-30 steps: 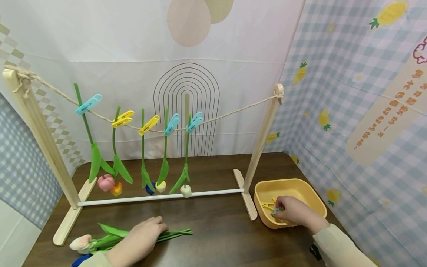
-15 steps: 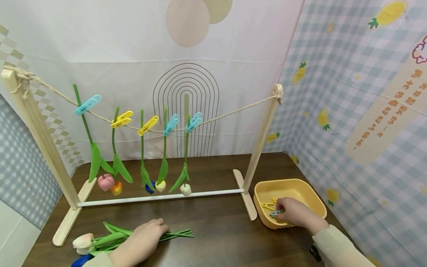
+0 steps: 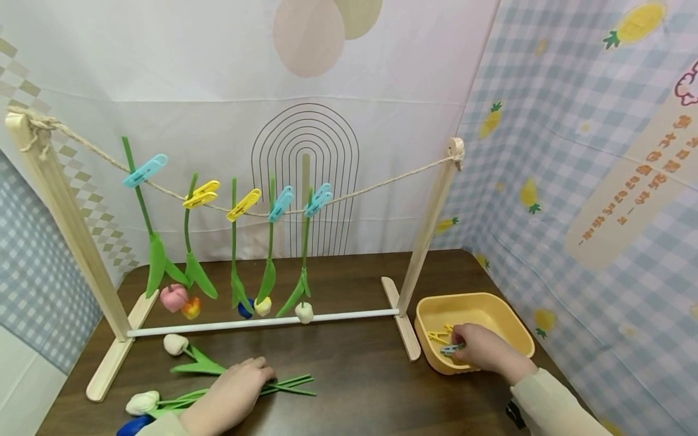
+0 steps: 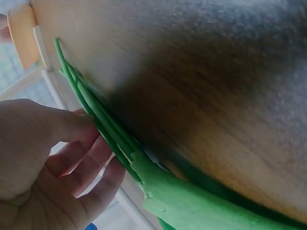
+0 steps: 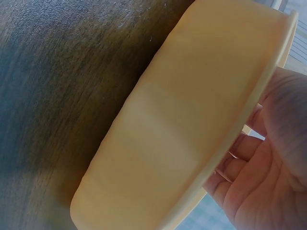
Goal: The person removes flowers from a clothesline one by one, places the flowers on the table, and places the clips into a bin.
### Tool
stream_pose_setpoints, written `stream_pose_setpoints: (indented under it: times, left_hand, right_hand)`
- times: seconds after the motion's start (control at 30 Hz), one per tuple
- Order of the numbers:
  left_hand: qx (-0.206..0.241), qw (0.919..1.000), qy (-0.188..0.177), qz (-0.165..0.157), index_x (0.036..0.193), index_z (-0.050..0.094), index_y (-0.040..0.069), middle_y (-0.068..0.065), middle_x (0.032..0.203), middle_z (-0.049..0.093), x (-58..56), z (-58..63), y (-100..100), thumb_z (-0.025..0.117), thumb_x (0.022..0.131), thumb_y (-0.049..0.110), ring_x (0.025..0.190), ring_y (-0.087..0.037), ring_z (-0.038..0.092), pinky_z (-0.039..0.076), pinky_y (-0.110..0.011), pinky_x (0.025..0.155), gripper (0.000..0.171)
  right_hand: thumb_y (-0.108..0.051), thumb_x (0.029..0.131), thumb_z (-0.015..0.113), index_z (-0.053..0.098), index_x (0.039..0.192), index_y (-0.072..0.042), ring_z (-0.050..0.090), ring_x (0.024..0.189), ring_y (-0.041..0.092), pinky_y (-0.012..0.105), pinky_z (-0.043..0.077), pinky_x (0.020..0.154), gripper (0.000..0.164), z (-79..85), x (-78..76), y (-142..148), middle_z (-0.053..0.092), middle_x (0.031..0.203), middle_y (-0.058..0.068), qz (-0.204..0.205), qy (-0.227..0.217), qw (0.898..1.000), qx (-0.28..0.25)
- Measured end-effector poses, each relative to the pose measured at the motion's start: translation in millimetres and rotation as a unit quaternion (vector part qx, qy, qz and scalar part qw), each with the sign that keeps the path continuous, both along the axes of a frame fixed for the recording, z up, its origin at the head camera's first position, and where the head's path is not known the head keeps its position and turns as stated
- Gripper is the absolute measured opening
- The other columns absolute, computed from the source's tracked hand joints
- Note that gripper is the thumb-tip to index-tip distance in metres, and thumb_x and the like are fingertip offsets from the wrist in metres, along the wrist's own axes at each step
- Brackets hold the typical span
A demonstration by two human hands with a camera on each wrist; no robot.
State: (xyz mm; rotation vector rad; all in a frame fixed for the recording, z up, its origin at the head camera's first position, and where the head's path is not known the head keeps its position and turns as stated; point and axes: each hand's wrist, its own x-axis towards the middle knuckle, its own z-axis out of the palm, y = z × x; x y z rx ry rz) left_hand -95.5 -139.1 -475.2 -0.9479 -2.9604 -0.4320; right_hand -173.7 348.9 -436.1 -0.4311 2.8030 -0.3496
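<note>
My left hand [image 3: 237, 387] pinches the green stems of artificial tulips low over the table; the left wrist view shows thumb and fingers at the stems [image 4: 108, 122]. One white tulip [image 3: 176, 344] points away from the others, towards the rack. Another white tulip [image 3: 143, 402] and a blue tulip [image 3: 135, 426] lie nearer, partly behind the sleeve. Inside the yellow basin [image 3: 509, 312], my right hand [image 3: 485, 345] pinches a light-blue clothespin [image 3: 450, 349]. Yellow clothespins [image 3: 436, 336] lie beside it. In the right wrist view, the basin's wall [image 5: 158, 124] hides those fingertips.
A wooden rack with a left post [image 3: 71, 224] and a right post [image 3: 431, 224] carries a rope [image 3: 392, 180]. Several tulips hang upside down from it by blue and yellow clothespins [image 3: 243, 204]. A white bar [image 3: 349, 316] joins the rack's feet.
One white tulip has swung away from the bunch towards the rack, so the flower heads are spread apart. My left hand has barely shifted; my right hand stays in the basin at the clothespin.
</note>
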Motion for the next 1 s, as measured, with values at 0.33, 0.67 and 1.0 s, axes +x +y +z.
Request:
stream_pose_setpoints:
  times: [0.33,0.67,1.0]
  left_hand:
    - [0.007,0.9995,0.030,0.012,0.081,0.067,0.016,0.007,0.077,0.053,3.1,0.9,-0.8,0.067,0.077,-0.004,0.074,-0.016,0.056,0.049,-0.032,0.058,0.021]
    - [0.012,0.9995,0.025,0.016,0.081,0.067,0.017,0.007,0.077,0.053,3.0,0.6,-1.8,0.067,0.078,-0.003,0.074,-0.014,0.057,0.048,-0.031,0.057,0.020]
    - [0.019,0.9985,0.048,0.019,0.081,0.068,0.018,0.009,0.077,0.054,4.4,3.0,-3.3,0.067,0.077,-0.002,0.074,-0.014,0.057,0.048,-0.030,0.057,0.021]
  right_hand:
    - [-0.012,0.074,0.078,0.057,0.078,-0.014,0.046,0.065,0.012,0.032,0.041,0.061,0.022,0.3,0.1,0.1,0.051,0.070,-0.007,0.003,0.004,1.000,-0.005]
    - [-0.013,0.074,0.078,0.057,0.078,-0.015,0.046,0.065,0.012,0.032,0.040,0.061,0.021,-0.9,0.1,0.4,0.051,0.070,-0.007,0.004,-0.004,1.000,-0.007]
    - [-0.011,0.076,0.076,0.058,0.082,-0.012,0.047,0.068,0.013,0.035,0.043,0.064,0.019,4.5,0.4,-1.1,0.054,0.074,-0.004,-0.003,0.007,1.000,-0.011]
